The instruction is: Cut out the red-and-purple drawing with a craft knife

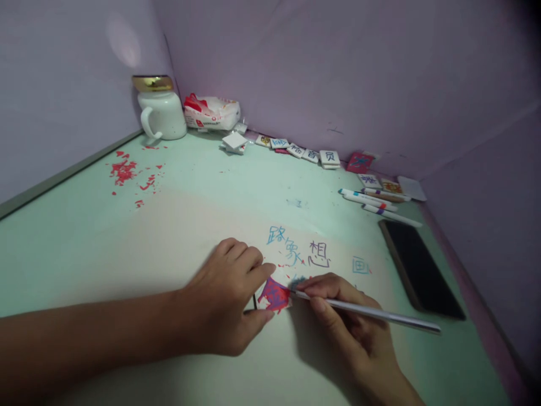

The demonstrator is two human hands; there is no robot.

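A small square tile [275,296], coloured red and purple with white patches, lies flat on the table. My left hand [230,293] steadies it, thumb at the near edge and index finger at the far edge. A slim silver carving knife [380,314] is pinched in my right hand [355,321], its tip touching the tile's right side. Small red flakes are scattered just beyond the tile. Handwritten blue and purple characters [319,254] mark the table surface past my hands.
A white mug [164,115] with a gold lid and a tissue pack [213,113] stand at the back left. Red shavings [124,172] lie before the mug. Several character tiles [329,159] line the wall. Markers [382,206] and a dark phone [422,269] lie right.
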